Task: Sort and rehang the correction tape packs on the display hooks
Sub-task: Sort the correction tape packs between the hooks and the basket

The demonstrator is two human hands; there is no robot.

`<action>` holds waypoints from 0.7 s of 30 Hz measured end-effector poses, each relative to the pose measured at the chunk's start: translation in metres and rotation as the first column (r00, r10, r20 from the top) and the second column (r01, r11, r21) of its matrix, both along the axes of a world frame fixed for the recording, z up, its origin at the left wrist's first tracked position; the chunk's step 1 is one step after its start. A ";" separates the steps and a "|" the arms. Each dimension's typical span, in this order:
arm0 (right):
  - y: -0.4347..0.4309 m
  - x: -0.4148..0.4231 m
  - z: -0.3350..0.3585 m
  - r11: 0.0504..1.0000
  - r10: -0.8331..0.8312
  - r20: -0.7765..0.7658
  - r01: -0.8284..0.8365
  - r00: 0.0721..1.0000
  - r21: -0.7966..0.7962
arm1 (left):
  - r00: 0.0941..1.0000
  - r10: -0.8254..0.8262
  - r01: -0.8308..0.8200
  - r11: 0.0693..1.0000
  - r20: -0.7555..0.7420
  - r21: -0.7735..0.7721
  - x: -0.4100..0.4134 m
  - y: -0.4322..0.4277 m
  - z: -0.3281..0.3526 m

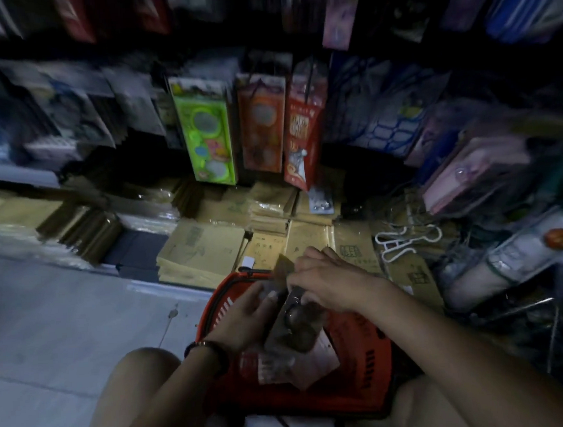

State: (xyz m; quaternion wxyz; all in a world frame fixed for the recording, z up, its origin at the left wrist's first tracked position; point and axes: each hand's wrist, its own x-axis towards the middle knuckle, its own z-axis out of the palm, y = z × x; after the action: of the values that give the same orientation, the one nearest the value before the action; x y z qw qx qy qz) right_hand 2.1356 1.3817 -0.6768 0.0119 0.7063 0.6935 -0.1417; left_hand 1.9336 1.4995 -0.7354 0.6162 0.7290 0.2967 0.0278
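Both my hands hold a stack of correction tape packs (291,324) upright over a red shopping basket (366,369). My left hand (246,316) grips the stack's left side with the thumb on its top edge. My right hand (329,282) curls over the top of the packs from the right. More packs (301,365) lie flat inside the basket beneath the stack. A green pack (206,132), an orange pack (260,123) and a red pack (303,130) hang on display hooks above. The view is dim and blurred.
Piles of brown paper envelopes (200,250) cover the low shelf in front of the basket. White hangers (402,239) lie at the right, beside bagged goods (477,170). Grey floor (67,322) lies to the left. My knees (138,377) flank the basket.
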 end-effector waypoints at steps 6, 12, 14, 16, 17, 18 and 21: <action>0.007 -0.008 0.081 0.967 -0.001 0.038 -0.009 0.999 0.254 | 0.970 0.099 -0.083 0.993 0.223 -0.080 -0.015 -0.023 0.052; 0.006 -0.021 0.134 0.846 -0.124 -0.018 0.116 0.992 0.520 | 0.873 0.259 -0.195 0.962 0.414 -0.190 -0.015 -0.019 0.113; 0.006 -0.021 0.151 0.777 -0.171 -0.039 0.159 0.984 0.609 | 0.816 0.321 -0.203 0.938 0.481 -0.281 -0.012 -0.014 0.135; 0.005 -0.021 0.169 0.747 -0.179 -0.056 0.173 0.982 0.643 | 0.766 0.356 -0.211 0.925 0.534 -0.315 -0.008 -0.006 0.160; 0.004 -0.020 0.178 0.747 -0.165 -0.050 0.158 0.985 0.646 | 0.741 0.363 -0.209 0.924 0.565 -0.320 -0.006 -0.001 0.172; 0.004 -0.019 0.187 0.754 -0.143 -0.039 0.135 0.989 0.643 | 0.719 0.365 -0.199 0.924 0.592 -0.328 -0.004 0.006 0.184; 0.007 -0.016 0.218 0.774 -0.081 -0.011 0.070 0.997 0.630 | 0.674 0.340 -0.136 0.930 0.656 -0.342 0.002 0.024 0.224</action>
State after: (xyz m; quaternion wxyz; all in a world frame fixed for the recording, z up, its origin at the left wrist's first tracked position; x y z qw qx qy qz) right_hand 2.1196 1.3888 -0.4584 -0.2245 0.6981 0.6719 0.1037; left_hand 1.9352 1.5230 -0.5118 0.7646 0.5278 0.1329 0.3451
